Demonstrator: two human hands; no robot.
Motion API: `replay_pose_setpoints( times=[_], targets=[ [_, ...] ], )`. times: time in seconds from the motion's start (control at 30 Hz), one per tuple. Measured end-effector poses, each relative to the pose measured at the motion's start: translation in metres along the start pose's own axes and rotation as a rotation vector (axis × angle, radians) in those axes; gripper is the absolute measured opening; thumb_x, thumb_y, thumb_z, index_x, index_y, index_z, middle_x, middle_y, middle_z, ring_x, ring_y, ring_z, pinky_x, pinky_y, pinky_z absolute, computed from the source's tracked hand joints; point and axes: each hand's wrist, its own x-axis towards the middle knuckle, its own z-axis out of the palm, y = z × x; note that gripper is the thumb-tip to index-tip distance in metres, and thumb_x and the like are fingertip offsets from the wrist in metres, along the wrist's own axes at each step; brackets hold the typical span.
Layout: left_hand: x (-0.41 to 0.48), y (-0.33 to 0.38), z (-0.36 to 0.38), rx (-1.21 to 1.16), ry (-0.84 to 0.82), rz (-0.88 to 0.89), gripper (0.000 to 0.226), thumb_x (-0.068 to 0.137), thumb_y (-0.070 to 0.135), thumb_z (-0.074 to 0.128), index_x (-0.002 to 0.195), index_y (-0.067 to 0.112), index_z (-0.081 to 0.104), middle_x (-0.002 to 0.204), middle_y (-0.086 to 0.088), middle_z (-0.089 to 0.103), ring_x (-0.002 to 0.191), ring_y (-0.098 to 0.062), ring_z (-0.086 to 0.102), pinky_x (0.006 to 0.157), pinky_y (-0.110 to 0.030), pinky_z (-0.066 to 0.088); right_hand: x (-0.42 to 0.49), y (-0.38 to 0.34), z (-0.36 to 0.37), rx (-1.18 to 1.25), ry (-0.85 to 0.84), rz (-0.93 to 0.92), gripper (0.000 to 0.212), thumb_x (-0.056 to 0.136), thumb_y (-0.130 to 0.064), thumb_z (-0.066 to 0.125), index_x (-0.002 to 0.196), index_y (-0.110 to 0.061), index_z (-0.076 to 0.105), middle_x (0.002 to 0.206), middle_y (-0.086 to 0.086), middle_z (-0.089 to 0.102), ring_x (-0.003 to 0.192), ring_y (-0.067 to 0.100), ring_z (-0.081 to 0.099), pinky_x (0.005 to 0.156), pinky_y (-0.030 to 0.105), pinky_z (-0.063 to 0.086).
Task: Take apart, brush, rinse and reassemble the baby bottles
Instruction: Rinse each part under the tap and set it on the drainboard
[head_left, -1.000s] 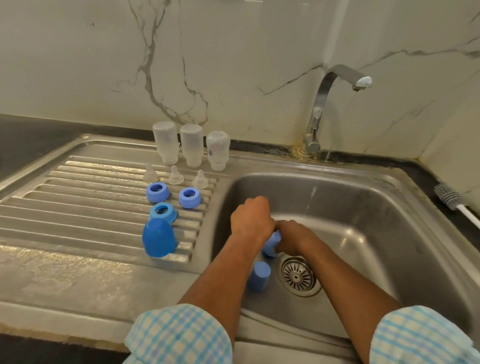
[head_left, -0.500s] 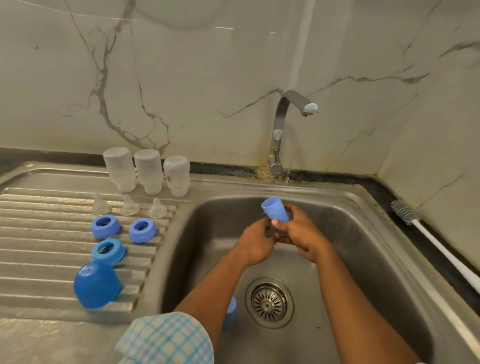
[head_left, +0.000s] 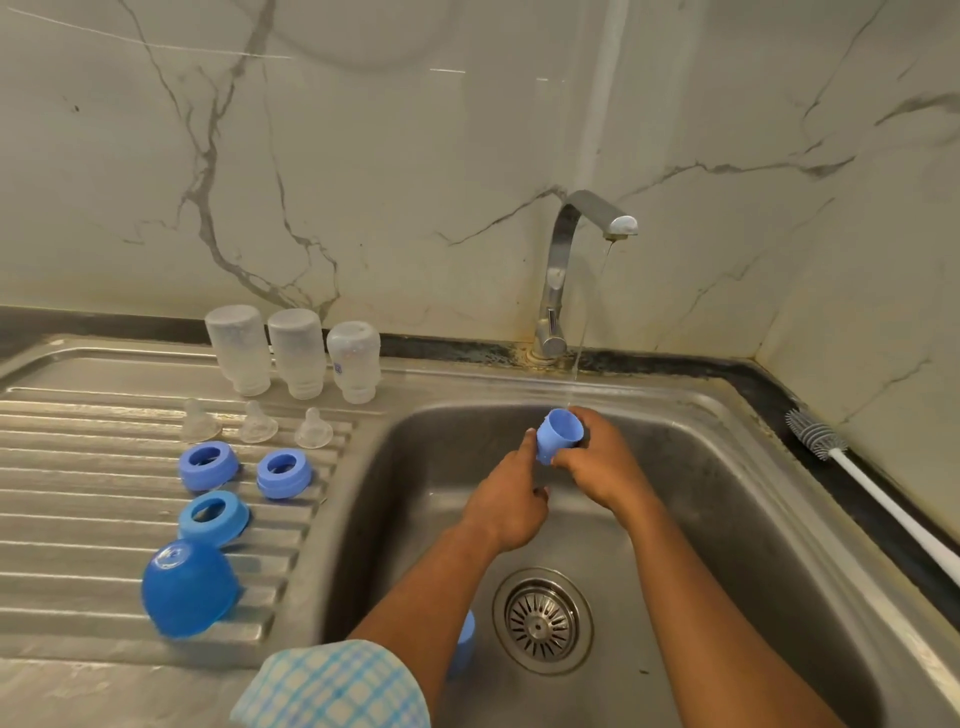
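My right hand (head_left: 597, 465) holds a small blue bottle cap (head_left: 558, 433) mouth-up under a thin water stream from the tap (head_left: 576, 260). My left hand (head_left: 506, 499) touches the cap's side with its fingertips. Three clear bottles (head_left: 293, 351) stand upside down at the back of the drainboard. In front of them sit three clear teats (head_left: 254, 423), then three blue collar rings (head_left: 283, 473). A larger blue dome cap (head_left: 187, 587) lies at the drainboard's front. A second small blue cap (head_left: 464, 642) sits on the sink floor, partly hidden by my left arm.
The steel sink basin (head_left: 727, 545) has a drain strainer (head_left: 542, 621) at its middle. A bottle brush (head_left: 852, 467) with a white handle lies on the right rim by the wall. The ribbed drainboard (head_left: 78, 467) spreads to the left.
Both hands lifted a small blue cap from the sink floor up under the tap. Water now runs into it.
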Motion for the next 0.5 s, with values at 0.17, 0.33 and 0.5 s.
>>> replay_pose_setpoints(
  times=[0.17, 0.33, 0.5],
  targets=[
    [0.000, -0.005, 0.001, 0.061, 0.004, 0.008, 0.077, 0.098, 0.012, 0.053, 0.160, 0.017, 0.008, 0.159, -0.007, 0.035, 0.142, -0.025, 0.039, 0.114, -0.037, 0.035, 0.006, -0.002, 0.000, 0.136, 0.028, 0.178, 0.027, 0.084, -0.004, 0.048, 0.101, -0.004, 0.070, 0.096, 0.024, 0.070, 0.075, 0.025, 0.060, 0.065, 0.032, 0.045],
    [0.004, -0.004, 0.002, 0.086, 0.045, 0.016, 0.074, 0.099, 0.026, 0.056, 0.160, 0.020, 0.014, 0.153, -0.004, 0.041, 0.130, -0.025, 0.051, 0.107, -0.040, 0.044, 0.007, 0.002, 0.000, 0.109, 0.064, 0.154, 0.030, 0.092, -0.006, 0.046, 0.101, -0.011, 0.074, 0.097, 0.016, 0.073, 0.092, 0.032, 0.069, 0.077, 0.042, 0.057],
    [0.013, 0.007, -0.003, 0.237, 0.234, 0.031, 0.065, 0.097, 0.043, 0.058, 0.153, 0.024, 0.033, 0.144, 0.001, 0.049, 0.124, -0.021, 0.055, 0.096, -0.038, 0.049, 0.006, 0.001, 0.000, -0.015, 0.123, 0.080, 0.019, 0.089, 0.003, 0.056, 0.095, -0.005, 0.072, 0.085, 0.012, 0.071, 0.075, 0.026, 0.071, 0.069, 0.040, 0.062]
  ],
)
